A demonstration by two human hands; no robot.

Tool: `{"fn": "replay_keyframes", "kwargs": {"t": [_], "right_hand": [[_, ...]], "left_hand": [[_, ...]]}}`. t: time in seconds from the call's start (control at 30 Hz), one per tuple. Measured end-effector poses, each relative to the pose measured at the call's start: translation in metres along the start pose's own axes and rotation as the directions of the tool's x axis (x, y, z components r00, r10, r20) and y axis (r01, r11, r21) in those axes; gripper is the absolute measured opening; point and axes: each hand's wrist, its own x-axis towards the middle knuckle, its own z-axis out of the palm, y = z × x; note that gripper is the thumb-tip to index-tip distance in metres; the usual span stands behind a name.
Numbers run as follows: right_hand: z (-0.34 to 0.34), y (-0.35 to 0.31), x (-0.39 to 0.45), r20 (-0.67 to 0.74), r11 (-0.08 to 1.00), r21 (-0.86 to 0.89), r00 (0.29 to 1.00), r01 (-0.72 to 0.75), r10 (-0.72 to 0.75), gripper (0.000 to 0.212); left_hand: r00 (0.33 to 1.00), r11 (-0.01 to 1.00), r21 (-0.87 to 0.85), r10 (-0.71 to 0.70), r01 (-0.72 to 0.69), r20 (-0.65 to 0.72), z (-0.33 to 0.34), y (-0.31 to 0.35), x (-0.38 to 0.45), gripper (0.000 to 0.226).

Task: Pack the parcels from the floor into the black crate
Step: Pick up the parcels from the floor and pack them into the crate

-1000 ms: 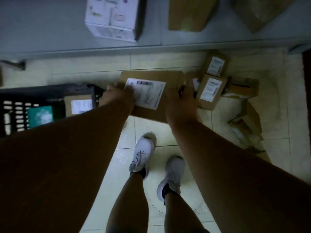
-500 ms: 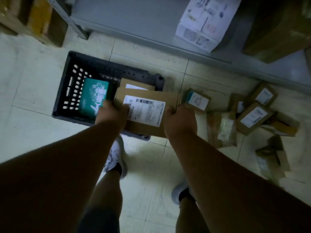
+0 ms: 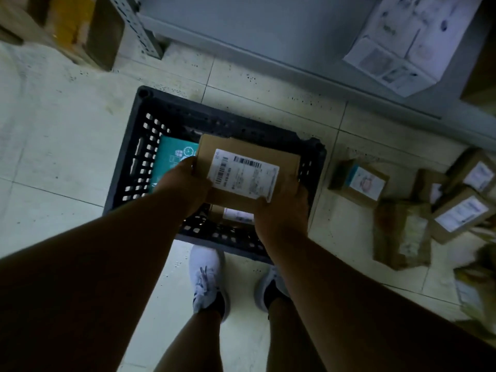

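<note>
Both hands on one flat cardboard parcel, white shipping label face up, held over the black crate. Left hand grips its 9 o'clock edge, fingers curled round it; right hand grips the 4 o'clock corner, thumb on the label. Parcel sits above the crate's middle-right part; cannot tell whether it touches anything below. Inside the crate: teal box at 9 o'clock of the held parcel, another labelled brown parcel partly visible under it at 6 o'clock. Crate stands on the tiled floor, white sneakers just beside its near wall. Cluster of labelled cardboard parcels lies on the floor at 3 o'clock of the crate, apart from it. Grey shelf base at 12 o'clock, a white printed carton on it.
</note>
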Motion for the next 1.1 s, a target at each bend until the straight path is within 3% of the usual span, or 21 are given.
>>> {"fn": "replay_keyframes", "kwargs": {"t": [0.17,0.27,0.37,0.53,0.63,0.7,0.9,1.1], "right_hand": [[0.062,0.031,0.044,0.158,0.965,-0.232,0.983,0.125,-0.089,0.064],[0.083,0.054,0.066,0.25,0.905,-0.375,0.962,0.201,-0.11,0.069],[0.087,0.068,0.087,0.286,0.86,-0.453,0.952,0.236,-0.11,0.072],[0.078,0.071,0.11,0.354,0.753,-0.571,0.926,0.326,-0.133,0.049],[0.084,0.062,0.117,0.518,0.746,-0.502,0.843,0.438,-0.147,0.026],[0.091,0.059,0.118,0.598,0.744,-0.455,0.787,0.489,-0.151,0.021],[0.092,0.05,0.127,0.502,0.77,-0.487,0.854,0.411,-0.139,0.026],[0.091,0.058,0.132,0.51,0.77,-0.475,0.846,0.426,-0.153,0.031]], "left_hand": [[1.0,0.997,0.076,0.011,-0.011,0.001,0.031,-0.024,0.064,0.035],[0.999,0.999,-0.043,-0.021,0.022,0.036,0.055,-0.029,0.097,0.036],[0.993,0.995,-0.099,0.02,-0.009,0.115,0.077,-0.032,0.12,0.052],[0.981,0.98,0.16,0.09,-0.118,0.169,0.091,-0.023,0.115,0.063],[0.977,0.977,0.166,0.101,-0.133,0.189,0.089,-0.02,0.114,0.06],[0.979,0.977,0.17,0.095,-0.127,0.181,0.091,-0.017,0.112,0.052],[0.987,0.993,0.088,0.07,-0.083,0.145,0.097,-0.007,0.108,0.031],[0.991,0.99,0.128,0.035,-0.051,0.126,0.094,-0.002,0.115,0.033]]}}
